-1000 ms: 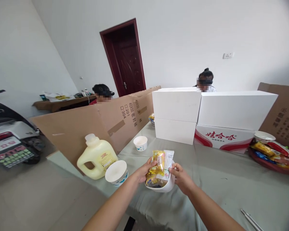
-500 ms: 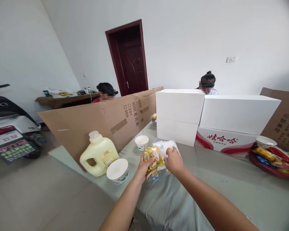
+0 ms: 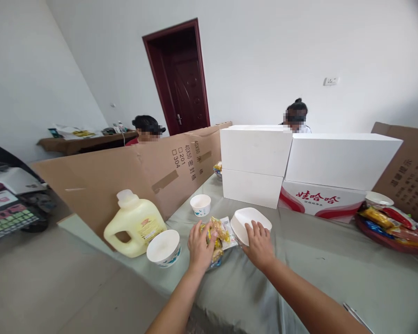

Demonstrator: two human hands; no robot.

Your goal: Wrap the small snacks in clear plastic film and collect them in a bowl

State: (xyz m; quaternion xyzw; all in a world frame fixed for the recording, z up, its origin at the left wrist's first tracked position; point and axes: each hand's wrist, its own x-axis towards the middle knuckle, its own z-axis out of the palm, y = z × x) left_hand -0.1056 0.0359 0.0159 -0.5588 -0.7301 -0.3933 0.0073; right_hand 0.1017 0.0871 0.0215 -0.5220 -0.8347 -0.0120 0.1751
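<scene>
My left hand (image 3: 201, 248) rests over a small pile of yellow-wrapped snack packets (image 3: 220, 229), its fingers and thumb spread apart. The packets sit low at the table; a bluish edge under them is mostly covered. My right hand (image 3: 259, 243) lies with spread fingers against the near side of a white rounded-square bowl (image 3: 242, 222). That bowl appears tilted, just right of the packets. Left of my left hand stands a white paper bowl with a blue-green pattern (image 3: 163, 248), and a second paper bowl (image 3: 200, 205) is farther back.
A pale yellow jug (image 3: 135, 225) stands at the table's left edge before a cardboard panel (image 3: 125, 171). White boxes (image 3: 254, 162) and a printed carton (image 3: 316, 202) form a barrier behind. At right is a basket of snacks (image 3: 390, 241). Two people sit beyond.
The packets in my left hand have come down and its grip has loosened. My right hand's fingers have spread out at the white bowl. The view has shifted slightly.
</scene>
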